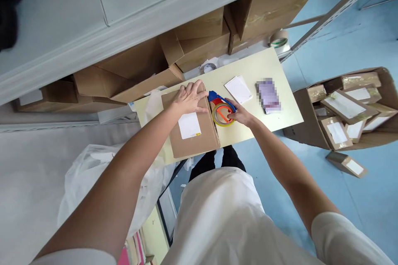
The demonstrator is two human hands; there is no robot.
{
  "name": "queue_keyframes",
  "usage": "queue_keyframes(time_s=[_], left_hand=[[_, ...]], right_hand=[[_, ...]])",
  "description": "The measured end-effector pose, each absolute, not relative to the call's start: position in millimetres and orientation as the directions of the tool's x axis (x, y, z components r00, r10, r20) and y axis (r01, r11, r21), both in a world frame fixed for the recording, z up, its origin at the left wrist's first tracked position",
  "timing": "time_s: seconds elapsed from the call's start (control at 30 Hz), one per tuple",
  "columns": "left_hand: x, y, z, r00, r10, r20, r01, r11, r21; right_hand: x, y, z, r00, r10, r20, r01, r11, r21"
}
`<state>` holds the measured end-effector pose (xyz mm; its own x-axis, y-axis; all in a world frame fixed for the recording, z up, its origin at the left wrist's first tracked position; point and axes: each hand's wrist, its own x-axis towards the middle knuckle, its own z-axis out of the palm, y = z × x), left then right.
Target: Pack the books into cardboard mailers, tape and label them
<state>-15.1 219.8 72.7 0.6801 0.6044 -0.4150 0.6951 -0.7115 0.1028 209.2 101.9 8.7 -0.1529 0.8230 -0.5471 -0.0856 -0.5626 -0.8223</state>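
A brown cardboard box with a white label lies on the pale yellow table. My left hand rests on the top of the box, its fingers spread. In my right hand is a blue, red and orange tape dispenser with a roll of tape on it. The dispenser's blue front end is at the right edge of the box, close to my left fingertips. Whether tape sticks to the box there I cannot tell.
A stack of white paper and a blurred purple item lie on the table's right part. Open cartons line the shelf behind. A large carton of labelled parcels stands at right; one small parcel is on the floor. A plastic bag hangs left.
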Motion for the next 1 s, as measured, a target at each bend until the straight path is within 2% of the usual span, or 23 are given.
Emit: queue_keyframes(time_s=[0.13,0.27,0.5,0.67,0.8,0.9,0.97,1.0], left_hand=[[-12.8,219.4,72.4,0.649,0.594,-0.475,0.709,-0.699,0.094],[-13.0,220.4,71.5,0.649,0.593,-0.477,0.706,-0.702,0.087],[-11.8,219.6,71.1,0.648,0.602,-0.466,0.706,-0.704,0.072],[-14.2,223.2,76.2,0.609,0.647,-0.459,0.744,-0.666,0.05],[-37.4,231.1,76.8,0.424,0.795,-0.434,0.88,-0.474,-0.008],[-66.0,224.1,73.5,0.128,0.893,-0.431,0.988,-0.154,-0.027],[-80.4,209.5,73.9,-0.031,0.904,-0.426,0.999,0.025,-0.019],[-83.5,200.5,75.6,-0.045,0.906,-0.42,0.999,0.041,-0.018]], right_hand=[[217.3,73.2,2.4,-0.123,0.841,-0.527,0.014,-0.529,-0.848],[223.3,15.7,3.9,-0.178,0.827,-0.534,0.006,-0.542,-0.841],[209.8,-96.8,9.1,-0.27,0.735,-0.622,0.049,-0.635,-0.771],[185.0,-113.4,9.1,-0.189,0.749,-0.635,-0.079,-0.657,-0.75],[177.1,-72.8,12.2,-0.013,0.76,-0.65,-0.181,-0.641,-0.746],[191.1,-9.4,15.6,0.101,0.78,-0.617,-0.175,-0.596,-0.783],[207.3,40.1,18.4,0.058,0.813,-0.579,-0.163,-0.565,-0.809],[215.6,63.4,19.8,-0.005,0.823,-0.568,-0.152,-0.562,-0.813]])
